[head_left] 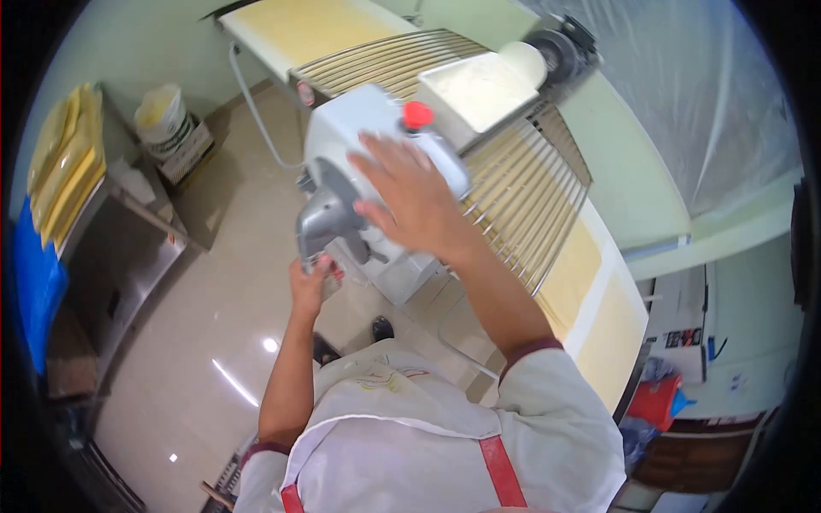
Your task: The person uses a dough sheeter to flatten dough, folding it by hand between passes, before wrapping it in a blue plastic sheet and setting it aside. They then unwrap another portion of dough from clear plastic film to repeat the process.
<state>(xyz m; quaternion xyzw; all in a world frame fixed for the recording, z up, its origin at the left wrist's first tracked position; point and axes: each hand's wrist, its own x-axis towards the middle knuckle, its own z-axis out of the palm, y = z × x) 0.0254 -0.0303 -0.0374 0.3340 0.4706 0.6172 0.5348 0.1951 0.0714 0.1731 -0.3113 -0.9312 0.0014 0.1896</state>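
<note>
A pale grey machine housing (351,120) stands in front of me, with a grey metal lever part (325,214) on its near side. My left hand (309,278) is closed at the lower end of that grey part, beside something small and red; what its fingers grip is too small to make out. Over the housing, my right hand (406,192) is spread with its fingers apart, slightly blurred. Next to its fingertips is a white bottle (446,164) with a red cap (417,115). Whether the hand touches the housing cannot be seen.
Metal wire guards (522,201) flank the housing over a belt with yellow dough sheets (569,282). A white flour tray (479,94) sits behind. At left are a steel table (128,248) with yellow bags (73,162) and a white bucket (162,115).
</note>
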